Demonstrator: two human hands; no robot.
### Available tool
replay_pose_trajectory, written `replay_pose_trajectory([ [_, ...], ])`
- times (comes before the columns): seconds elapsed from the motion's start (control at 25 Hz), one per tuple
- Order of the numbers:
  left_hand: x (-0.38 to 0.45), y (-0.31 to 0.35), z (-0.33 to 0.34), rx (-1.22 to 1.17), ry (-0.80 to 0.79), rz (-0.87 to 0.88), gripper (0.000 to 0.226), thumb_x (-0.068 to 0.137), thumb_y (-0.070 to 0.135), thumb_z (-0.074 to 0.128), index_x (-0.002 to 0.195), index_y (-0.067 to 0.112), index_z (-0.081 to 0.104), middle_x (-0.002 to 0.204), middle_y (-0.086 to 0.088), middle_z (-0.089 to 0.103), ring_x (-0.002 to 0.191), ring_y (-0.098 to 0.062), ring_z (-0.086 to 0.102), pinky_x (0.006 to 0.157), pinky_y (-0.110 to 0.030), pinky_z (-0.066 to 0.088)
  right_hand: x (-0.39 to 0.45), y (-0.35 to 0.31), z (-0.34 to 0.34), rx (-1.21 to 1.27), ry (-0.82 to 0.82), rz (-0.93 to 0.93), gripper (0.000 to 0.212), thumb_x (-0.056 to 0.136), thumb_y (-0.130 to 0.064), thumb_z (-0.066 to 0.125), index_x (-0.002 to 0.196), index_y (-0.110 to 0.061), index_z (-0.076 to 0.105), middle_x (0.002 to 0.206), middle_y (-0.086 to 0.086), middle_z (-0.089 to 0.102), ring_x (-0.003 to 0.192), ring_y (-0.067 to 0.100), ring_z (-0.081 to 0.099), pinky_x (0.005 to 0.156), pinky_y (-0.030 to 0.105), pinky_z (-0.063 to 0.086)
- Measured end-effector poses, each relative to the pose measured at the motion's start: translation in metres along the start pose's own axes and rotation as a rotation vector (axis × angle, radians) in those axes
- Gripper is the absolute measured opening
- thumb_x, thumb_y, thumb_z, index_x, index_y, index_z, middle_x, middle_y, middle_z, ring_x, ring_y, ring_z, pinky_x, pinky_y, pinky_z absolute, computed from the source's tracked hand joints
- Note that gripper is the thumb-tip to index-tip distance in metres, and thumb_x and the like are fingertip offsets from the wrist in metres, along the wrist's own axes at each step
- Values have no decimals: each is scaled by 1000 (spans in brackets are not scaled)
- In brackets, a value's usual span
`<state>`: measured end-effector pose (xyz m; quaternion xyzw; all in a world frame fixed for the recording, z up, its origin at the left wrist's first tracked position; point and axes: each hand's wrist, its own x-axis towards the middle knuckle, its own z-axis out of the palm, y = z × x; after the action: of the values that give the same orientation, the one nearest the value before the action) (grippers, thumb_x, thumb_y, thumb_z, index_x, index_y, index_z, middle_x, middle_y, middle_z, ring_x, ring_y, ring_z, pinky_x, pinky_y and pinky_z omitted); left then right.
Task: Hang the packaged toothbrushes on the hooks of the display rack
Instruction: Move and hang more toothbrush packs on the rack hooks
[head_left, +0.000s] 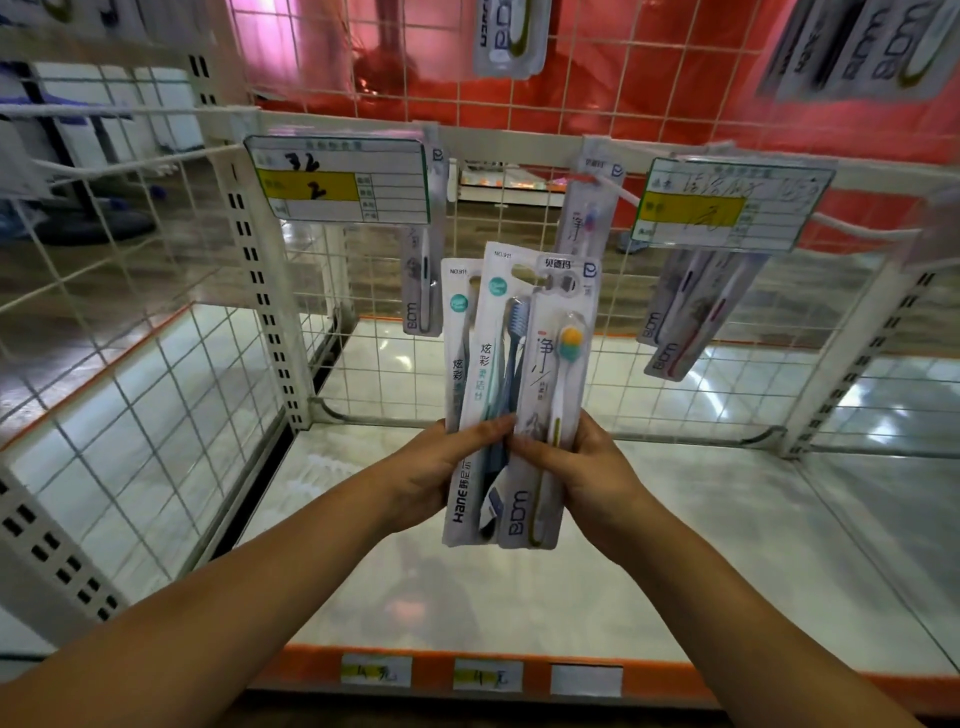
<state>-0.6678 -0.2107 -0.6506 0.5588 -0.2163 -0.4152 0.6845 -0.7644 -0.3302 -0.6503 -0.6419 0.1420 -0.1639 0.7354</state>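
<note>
Centrally | left hand gripped Hane toothbrush packs | right hand gripped BDM toothbrush pack | hands touching, packs upright between them | display rack behind, centre frame.

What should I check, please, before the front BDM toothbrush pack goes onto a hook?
1. Front BDM pack gripped by right hand: ok.
2. Hane packs held back by left hand: ok.
3. Hang hole at the pack's top unblocked: ok.
4. Matching BDM packs on the right hook: ok.
5. Free room on that hook: cannot tell.
6. Front pack separated from the fan: not ok, still overlapping.
</note>
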Motion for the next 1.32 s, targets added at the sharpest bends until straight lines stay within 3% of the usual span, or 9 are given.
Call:
replay_pose_trajectory([
  [0.2,0,-16,2,-119,-24,-36,42,75,33,60,115,21,61,111,-10,70,103,-24,66,91,-37,52,1,8,1,-34,-38,44,38,85,-10,64,121,-19,58,111,2,70,100,20,67,86,34,55],
  [0.36,-1,-23,2,-82,-25,-24,45,77,34,58,119,20,58,115,-10,68,107,-24,65,92,-35,51,-1,11,-4,-84,-28,55,39,83,-11,67,120,-17,59,109,3,70,100,22,67,89,38,54],
  [0.52,-1,-15,-3,-63,10,26,39,76,29,59,115,22,60,108,-4,72,102,-20,67,86,-34,54,-2,4,-13,17,22,26,18,83,-6,64,94,-21,64,80,-6,73,76,11,71,68,25,57],
  [0.64,0,-8,-11,-63,69,60,22,84,14,58,105,21,63,90,-2,74,87,-18,71,73,-29,58,1,-2,-21,83,48,46,19,80,-8,66,98,-14,61,80,2,71,73,17,69,61,28,57],
  [0.76,-2,-7,-17,-74,118,61,18,84,5,58,97,16,61,73,-1,73,70,-15,71,66,-27,59,0,-1,-21,108,6,82,20,80,-7,66,99,-11,61,85,7,71,72,17,70,66,32,59],
  [0.88,-3,-8,-21,-97,105,43,33,68,12,66,100,14,59,73,-1,71,67,-13,69,67,-30,59,4,3,-21,107,-29,117,16,85,-9,62,98,-16,59,84,3,72,73,14,70,65,27,59],
  [1.0,-2,-4,-24,-129,107,31,34,68,11,65,101,14,58,71,-1,70,66,-14,67,66,-31,59,14,2,-20,95,-49,135,12,88,-16,58,100,-19,57,85,2,72,75,12,70,64,25,57],
  [1.2,-3,6,-42,-98,167,-24,27,76,6,64,101,15,58,68,-2,71,69,-19,66,59,-28,59,48,-25,-4,-9,-102,38,12,90,-25,55,102,-26,54,96,4,68,92,20,65,74,30,55],
  [1.32,-8,8,-60,-96,199,-51,40,65,9,68,104,9,59,71,-5,72,65,-19,69,65,-30,60,74,-43,13,20,-144,-60,10,91,-16,56,97,-24,57,91,4,67,81,13,67,70,27,58],
])
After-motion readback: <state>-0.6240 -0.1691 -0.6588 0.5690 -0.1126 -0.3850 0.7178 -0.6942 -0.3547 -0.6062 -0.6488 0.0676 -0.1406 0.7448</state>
